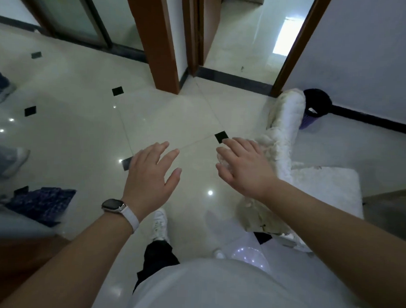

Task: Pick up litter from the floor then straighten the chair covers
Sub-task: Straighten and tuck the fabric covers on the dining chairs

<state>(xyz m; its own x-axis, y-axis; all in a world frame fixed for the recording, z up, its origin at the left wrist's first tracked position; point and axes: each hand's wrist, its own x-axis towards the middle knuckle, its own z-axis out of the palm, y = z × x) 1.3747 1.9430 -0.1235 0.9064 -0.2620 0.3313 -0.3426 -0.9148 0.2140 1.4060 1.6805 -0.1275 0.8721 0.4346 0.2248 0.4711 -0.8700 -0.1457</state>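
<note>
Floor (83,138): glossy cream tiles, small black inset squares.
Left hand (150,175): flat, fingers spread, holding nothing, over the floor.
Right hand (245,167): fingers straight, unclenched; pale crumpled scrap (221,160) beneath thumb, contact unclear.
Chair cover (288,124): white, fluffy, floor's right edge, just beside right hand.
Bin (316,104): dark, round, behind cover, by far wall.

Right hand (243,164) hides near corner of chair cover (286,124). Pale crumpled patch (220,163) under thumb blurred, cannot tell what. Bin (316,104) at 2 o'clock half behind chair cover. Shoes (4,160) at 9 o'clock cut by left edge. Speck (242,68) at 1 o'clock too small to identify.
</note>
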